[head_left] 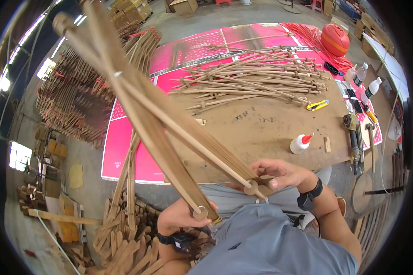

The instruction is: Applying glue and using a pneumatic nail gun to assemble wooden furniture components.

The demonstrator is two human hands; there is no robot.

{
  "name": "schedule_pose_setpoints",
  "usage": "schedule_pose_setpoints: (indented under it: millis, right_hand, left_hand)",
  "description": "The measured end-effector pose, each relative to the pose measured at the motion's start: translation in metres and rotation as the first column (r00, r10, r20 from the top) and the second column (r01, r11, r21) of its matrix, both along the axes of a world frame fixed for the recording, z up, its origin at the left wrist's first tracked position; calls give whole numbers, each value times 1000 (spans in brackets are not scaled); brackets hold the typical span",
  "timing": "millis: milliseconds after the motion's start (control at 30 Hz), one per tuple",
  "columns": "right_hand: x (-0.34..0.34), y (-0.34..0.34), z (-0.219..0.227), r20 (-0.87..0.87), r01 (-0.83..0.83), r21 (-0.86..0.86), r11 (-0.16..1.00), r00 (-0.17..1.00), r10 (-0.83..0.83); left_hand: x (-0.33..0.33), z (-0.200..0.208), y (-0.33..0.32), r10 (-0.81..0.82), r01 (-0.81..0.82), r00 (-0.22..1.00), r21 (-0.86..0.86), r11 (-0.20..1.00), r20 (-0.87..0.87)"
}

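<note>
Two long brown wooden pieces cross in front of me, each with a slim round rod along it and a round disc near its lower end. My left hand (188,214) is closed around the lower end of the left wooden piece (153,137), by its disc. At the lower end of the right wooden piece (206,146), my right hand (282,175) grips with thumb and fingers; some fingers are hidden behind it. The pieces reach up past the upper left of the view, where they blur.
On the pink and brown worktable (257,123) lie a pile of thin wooden rods (257,78), a yellow cutter (317,105), a white glue bottle (301,144) and a power tool (352,133). Bundled sticks (69,96) stack at left; wooden slats (124,247) heap below.
</note>
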State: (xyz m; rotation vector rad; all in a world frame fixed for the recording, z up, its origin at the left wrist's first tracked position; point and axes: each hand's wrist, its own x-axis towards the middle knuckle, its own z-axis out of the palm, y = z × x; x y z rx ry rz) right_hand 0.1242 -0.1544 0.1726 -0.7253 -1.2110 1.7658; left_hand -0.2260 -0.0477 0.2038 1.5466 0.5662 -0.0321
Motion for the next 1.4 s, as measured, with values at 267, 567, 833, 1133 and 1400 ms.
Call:
schedule_pose_setpoints:
  millis: [267, 567, 833, 1133, 1400]
  right_hand:
    - [-49, 20, 17, -221, 307, 75, 949, 933, -285]
    - [-67, 23, 1, -278, 842, 97, 531, 535, -798]
    - [-54, 27, 8, -403, 898, 104, 427, 431, -808]
    - [-67, 36, -4, -380, 811, 79, 579, 562, -735]
    - [-108, 38, -10, -289, 584, 67, 809, 787, -544]
  left_hand:
    - [-6, 2, 13, -218, 263, 958, 266, 927, -188]
    - [1, 6, -10, 450, -178, 889, 841, 510, -85]
    - [-5, -19, -89, 347, -506, 812, 863, 14, 470]
    - [21, -80, -147, 664, -291, 739, 943, 159, 115]
    - [6, -67, -167, 843, -386, 494, 922, -8, 214]
